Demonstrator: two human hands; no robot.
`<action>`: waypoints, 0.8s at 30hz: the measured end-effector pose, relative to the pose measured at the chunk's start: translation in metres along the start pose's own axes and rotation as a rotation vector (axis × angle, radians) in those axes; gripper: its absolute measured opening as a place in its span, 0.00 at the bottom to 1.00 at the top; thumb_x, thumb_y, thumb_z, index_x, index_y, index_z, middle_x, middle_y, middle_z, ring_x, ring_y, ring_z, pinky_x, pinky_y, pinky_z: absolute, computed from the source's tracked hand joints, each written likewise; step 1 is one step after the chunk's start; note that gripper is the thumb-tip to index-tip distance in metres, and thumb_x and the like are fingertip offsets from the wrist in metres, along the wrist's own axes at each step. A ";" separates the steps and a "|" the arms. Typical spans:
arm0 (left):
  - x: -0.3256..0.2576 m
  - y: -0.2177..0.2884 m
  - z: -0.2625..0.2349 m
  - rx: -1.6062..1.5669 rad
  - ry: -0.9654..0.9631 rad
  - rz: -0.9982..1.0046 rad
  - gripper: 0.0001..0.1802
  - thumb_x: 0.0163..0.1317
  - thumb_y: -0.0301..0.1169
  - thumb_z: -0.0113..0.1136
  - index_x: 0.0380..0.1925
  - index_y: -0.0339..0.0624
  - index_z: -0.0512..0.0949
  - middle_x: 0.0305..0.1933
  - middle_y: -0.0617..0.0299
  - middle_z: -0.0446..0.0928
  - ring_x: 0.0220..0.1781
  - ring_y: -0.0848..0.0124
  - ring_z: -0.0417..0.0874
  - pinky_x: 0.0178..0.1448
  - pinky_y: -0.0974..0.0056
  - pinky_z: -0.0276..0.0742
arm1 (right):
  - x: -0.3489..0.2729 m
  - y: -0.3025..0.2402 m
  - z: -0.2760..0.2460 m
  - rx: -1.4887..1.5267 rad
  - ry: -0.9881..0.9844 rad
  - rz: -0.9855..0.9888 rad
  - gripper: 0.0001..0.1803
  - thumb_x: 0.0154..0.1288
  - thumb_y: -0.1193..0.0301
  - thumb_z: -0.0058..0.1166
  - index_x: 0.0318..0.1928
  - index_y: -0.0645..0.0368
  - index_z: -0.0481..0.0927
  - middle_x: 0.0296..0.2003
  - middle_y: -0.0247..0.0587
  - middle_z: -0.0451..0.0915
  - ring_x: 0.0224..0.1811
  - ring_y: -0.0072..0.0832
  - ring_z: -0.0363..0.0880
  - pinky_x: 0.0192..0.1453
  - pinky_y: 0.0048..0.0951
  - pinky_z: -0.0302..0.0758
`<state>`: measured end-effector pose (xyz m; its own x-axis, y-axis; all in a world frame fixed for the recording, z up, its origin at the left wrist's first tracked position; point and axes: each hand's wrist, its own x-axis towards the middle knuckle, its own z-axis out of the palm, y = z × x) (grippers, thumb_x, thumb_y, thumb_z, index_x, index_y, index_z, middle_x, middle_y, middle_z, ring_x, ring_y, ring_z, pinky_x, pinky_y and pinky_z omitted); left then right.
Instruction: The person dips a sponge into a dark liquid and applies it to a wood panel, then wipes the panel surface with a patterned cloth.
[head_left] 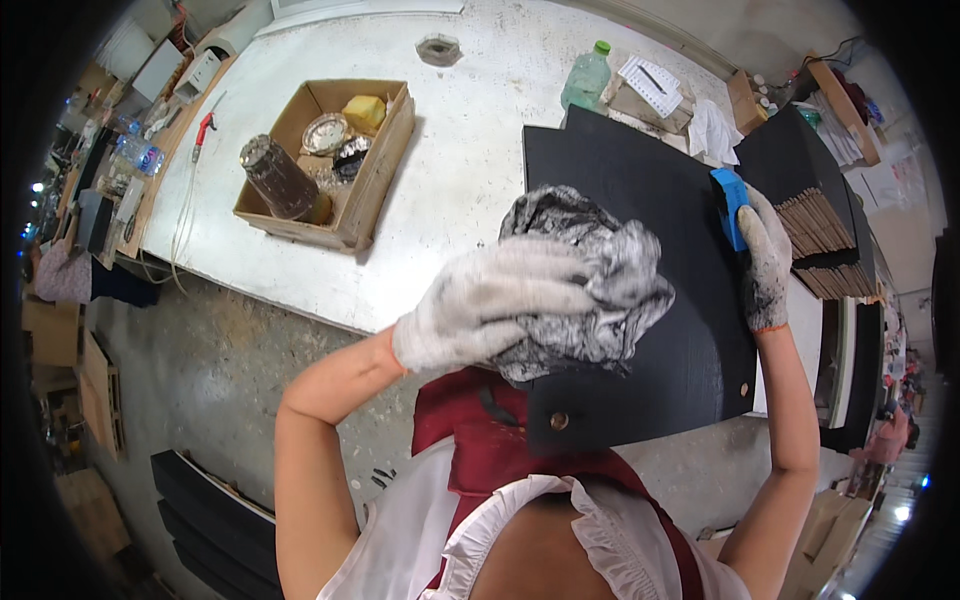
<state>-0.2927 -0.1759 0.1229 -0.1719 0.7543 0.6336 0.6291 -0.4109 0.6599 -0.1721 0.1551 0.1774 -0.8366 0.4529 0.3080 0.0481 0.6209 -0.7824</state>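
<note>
My left hand [500, 300], in a white knit glove, is closed on a crumpled cloth [600, 290] smeared with black. The cloth lies against the left part of a black panel [690, 330], whose near edge overhangs the table toward me. Two small round metal-rimmed holes or fittings show near that edge. My right hand [765, 250], gloved and stained black, grips a blue block [729, 208], perhaps a sponge, at the panel's right edge. Its lower fingers are partly hidden. Another black panel [590, 122] shows behind the first.
On the white table [400, 200] stands a cardboard box [375, 205] holding a dark-stained cup, a yellow sponge and a tin. A green bottle [587, 78] and white paper [650, 85] sit at the back. Black panels [800, 160] are stacked right. A red air gun [203, 133] lies left.
</note>
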 end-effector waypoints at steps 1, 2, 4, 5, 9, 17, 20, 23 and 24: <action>0.005 0.001 -0.003 0.022 -0.003 -0.044 0.23 0.60 0.37 0.49 0.53 0.42 0.80 0.61 0.49 0.75 0.66 0.52 0.72 0.72 0.50 0.63 | 0.000 -0.001 -0.002 -0.024 -0.023 0.005 0.29 0.67 0.55 0.51 0.57 0.68 0.76 0.52 0.46 0.78 0.55 0.31 0.74 0.63 0.30 0.65; 0.009 -0.001 -0.007 0.050 0.002 -0.085 0.24 0.60 0.36 0.49 0.54 0.43 0.80 0.61 0.49 0.75 0.66 0.52 0.72 0.72 0.49 0.62 | 0.002 -0.002 -0.002 -0.049 -0.050 -0.001 0.29 0.67 0.55 0.51 0.57 0.67 0.76 0.52 0.46 0.78 0.55 0.31 0.74 0.63 0.29 0.65; 0.021 -0.011 -0.010 0.142 0.148 -0.098 0.27 0.53 0.29 0.49 0.55 0.43 0.78 0.60 0.52 0.77 0.65 0.56 0.73 0.72 0.53 0.64 | 0.001 -0.004 -0.002 -0.055 -0.050 -0.001 0.28 0.67 0.56 0.51 0.57 0.67 0.76 0.52 0.45 0.79 0.55 0.31 0.74 0.63 0.29 0.65; 0.030 -0.027 -0.015 0.148 0.203 -0.108 0.25 0.54 0.27 0.48 0.54 0.41 0.78 0.61 0.52 0.75 0.65 0.57 0.73 0.72 0.54 0.64 | 0.001 -0.002 0.000 -0.059 -0.042 0.010 0.28 0.67 0.56 0.51 0.57 0.67 0.76 0.52 0.45 0.79 0.55 0.30 0.74 0.63 0.29 0.65; 0.067 -0.067 -0.040 0.218 0.324 -0.216 0.27 0.53 0.22 0.48 0.55 0.40 0.76 0.59 0.52 0.77 0.62 0.62 0.76 0.70 0.61 0.66 | 0.002 0.003 0.000 -0.062 -0.038 -0.031 0.27 0.67 0.56 0.51 0.57 0.67 0.76 0.51 0.44 0.79 0.54 0.30 0.74 0.62 0.28 0.66; 0.076 -0.094 -0.035 0.245 0.413 -0.096 0.26 0.54 0.24 0.48 0.57 0.44 0.76 0.58 0.51 0.77 0.61 0.58 0.77 0.69 0.59 0.68 | 0.000 -0.001 0.002 -0.059 -0.055 -0.092 0.28 0.69 0.57 0.50 0.58 0.67 0.75 0.53 0.43 0.78 0.55 0.30 0.74 0.64 0.30 0.66; 0.095 -0.102 -0.037 0.270 0.424 -0.145 0.26 0.55 0.25 0.49 0.57 0.45 0.76 0.58 0.51 0.77 0.59 0.58 0.78 0.67 0.60 0.70 | -0.001 0.004 0.000 -0.049 -0.102 -0.070 0.30 0.69 0.55 0.50 0.59 0.68 0.74 0.54 0.44 0.78 0.57 0.30 0.73 0.65 0.29 0.65; 0.078 -0.099 -0.033 0.130 0.399 0.041 0.26 0.51 0.20 0.50 0.52 0.45 0.79 0.57 0.54 0.78 0.60 0.61 0.78 0.67 0.61 0.72 | 0.002 0.007 0.004 0.024 -0.088 -0.023 0.31 0.69 0.54 0.49 0.59 0.69 0.74 0.54 0.45 0.77 0.57 0.30 0.73 0.65 0.29 0.65; 0.070 -0.091 -0.027 0.086 0.365 0.119 0.27 0.49 0.17 0.50 0.51 0.45 0.80 0.57 0.55 0.79 0.60 0.63 0.78 0.68 0.61 0.72 | 0.001 0.008 0.003 0.024 -0.082 -0.014 0.31 0.69 0.54 0.49 0.59 0.69 0.74 0.54 0.45 0.77 0.57 0.30 0.73 0.65 0.29 0.65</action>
<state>-0.3823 -0.0995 0.1179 -0.3426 0.4655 0.8161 0.7197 -0.4284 0.5464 -0.1744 0.1584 0.1697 -0.8790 0.3896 0.2749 0.0235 0.6112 -0.7912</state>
